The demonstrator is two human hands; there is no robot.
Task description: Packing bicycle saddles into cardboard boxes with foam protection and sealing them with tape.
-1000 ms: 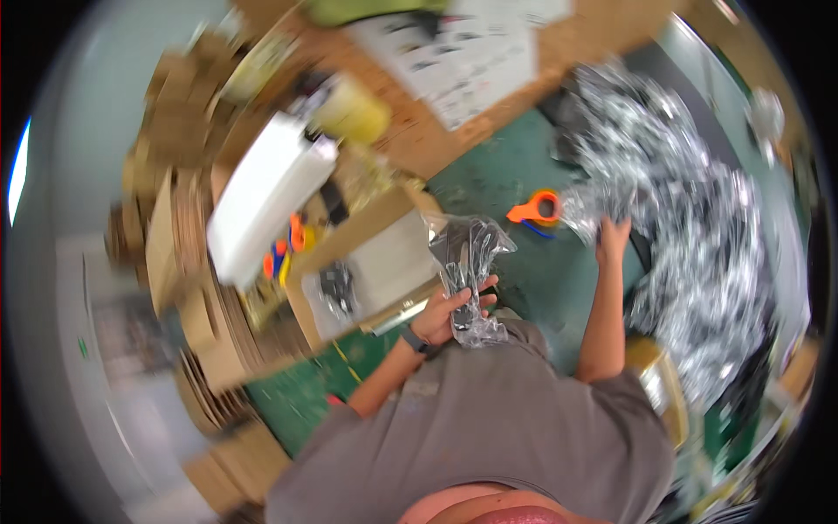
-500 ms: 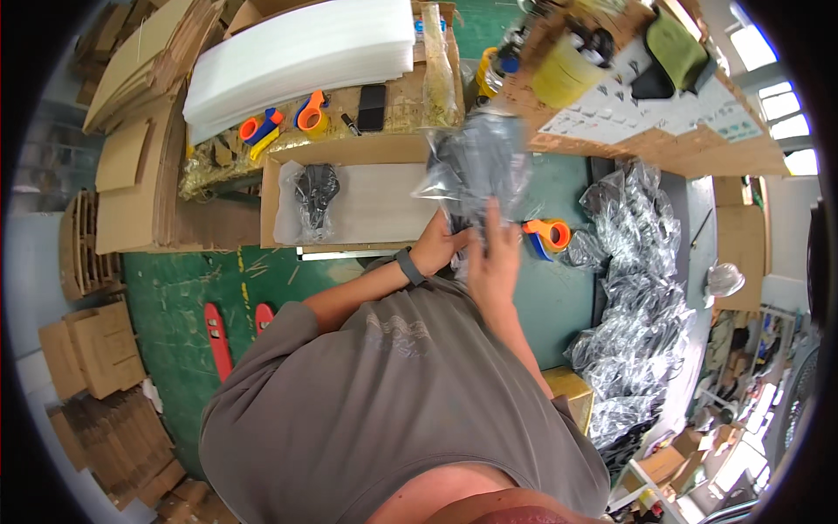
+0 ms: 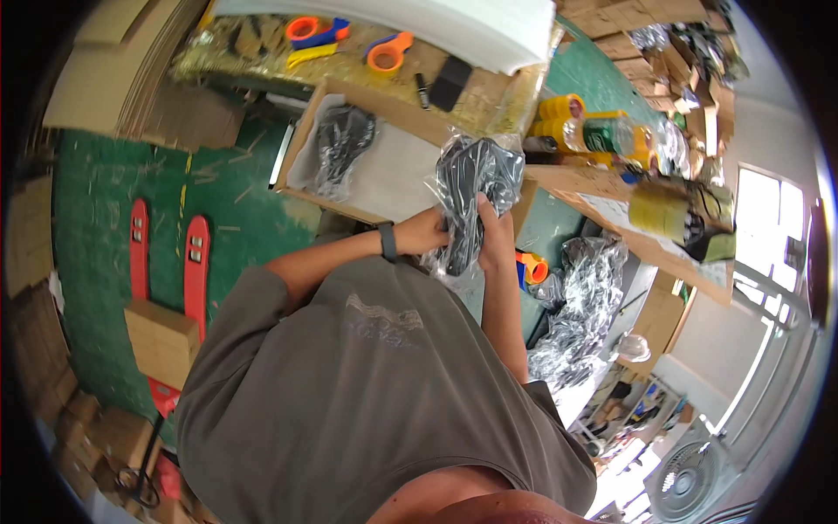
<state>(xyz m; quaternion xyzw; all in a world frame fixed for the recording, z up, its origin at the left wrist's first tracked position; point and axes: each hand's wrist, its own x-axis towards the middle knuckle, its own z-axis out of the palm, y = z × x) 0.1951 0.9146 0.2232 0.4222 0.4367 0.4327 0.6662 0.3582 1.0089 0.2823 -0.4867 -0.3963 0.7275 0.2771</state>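
Both my hands grip a black bicycle saddle (image 3: 471,188) in a clear plastic bag, held in front of my chest at the right end of an open carton (image 3: 384,116). My left hand (image 3: 425,231) is closed on the bag's left side, near the saddle's narrow end. My right hand (image 3: 496,237) wraps the right side, its thumb lying on top. Inside the carton, at its left end, lies another bagged saddle (image 3: 343,144) on a white foam lining (image 3: 401,179).
Beyond the carton, a bench holds tape dispensers (image 3: 386,58), a marker (image 3: 422,91), a black phone (image 3: 450,83) and white foam sheets (image 3: 393,10). Bagged black items (image 3: 576,306) pile up at right, near another tape dispenser (image 3: 531,268). A red pallet jack (image 3: 197,262) stands at left.
The view has swung, shifting the carton and bench. The bagged saddle, blurred and raised before, is now lower and closer to my chest, wide end away from me. Both hands still hold it.
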